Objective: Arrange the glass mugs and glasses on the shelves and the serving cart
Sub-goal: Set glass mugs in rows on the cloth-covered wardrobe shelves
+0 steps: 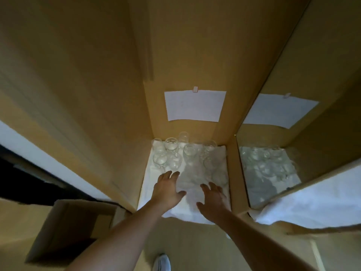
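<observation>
Several glasses [172, 151] stand upright at the back of a cardboard shelf [195, 45], on a white cloth [154, 194]. Both hands reach in over the cloth with fingers spread and hold nothing. The left hand [168, 189] lies just in front of the nearest glasses; the right hand [214, 198] is beside it, nearer the shelf's front edge. White paper [194, 105] is taped to the back wall. More glasses [267, 163], blurred, fill the compartment to the right.

No sleeves are worn: both forearms are seen bare to the elbow. A white shoe [163, 263] with dark stripes is worn.
</observation>
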A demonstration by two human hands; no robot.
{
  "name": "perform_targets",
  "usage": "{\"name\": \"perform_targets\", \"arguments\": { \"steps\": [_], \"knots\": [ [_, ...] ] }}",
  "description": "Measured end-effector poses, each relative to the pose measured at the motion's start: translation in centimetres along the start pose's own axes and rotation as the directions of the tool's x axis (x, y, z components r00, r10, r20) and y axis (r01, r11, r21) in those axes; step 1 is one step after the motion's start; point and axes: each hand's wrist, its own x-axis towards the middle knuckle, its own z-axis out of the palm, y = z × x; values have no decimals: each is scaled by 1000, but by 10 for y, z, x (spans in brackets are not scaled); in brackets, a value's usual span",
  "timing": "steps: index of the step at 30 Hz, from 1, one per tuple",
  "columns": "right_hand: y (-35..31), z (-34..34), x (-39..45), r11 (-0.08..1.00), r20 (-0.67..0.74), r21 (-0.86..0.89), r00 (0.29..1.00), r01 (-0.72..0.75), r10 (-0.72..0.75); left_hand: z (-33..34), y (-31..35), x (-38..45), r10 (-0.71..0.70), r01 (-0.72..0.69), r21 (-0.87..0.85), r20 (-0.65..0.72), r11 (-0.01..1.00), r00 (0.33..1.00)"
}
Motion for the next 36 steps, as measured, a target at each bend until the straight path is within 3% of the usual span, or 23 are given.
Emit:
{"name": "perform_targets", "arguments": {
  "steps": [9, 18, 23, 29, 36],
  "knots": [
    [17, 13, 17, 965, -7, 152, 976, -216, 219, 23, 1, 52, 91, -82, -88, 107, 993, 990],
    [42, 56, 92, 880, 46, 336, 938, -337, 342, 72, -3, 119, 22, -2, -227, 87, 974, 996],
    [45, 96, 146, 690, 113, 577, 880, -437, 462, 108, -24, 158, -49, 78, -284, 108, 956, 993],
    [63, 138, 198, 345, 264, 768, 758, -539, 596, 156, -51, 191, -113, 145, -320, 117, 936, 987],
    [77, 176, 240, 58, 340, 875, 694, -481, 634, 206, -63, 227, -40, 81, -338, 128, 938, 991]
  ]
}}
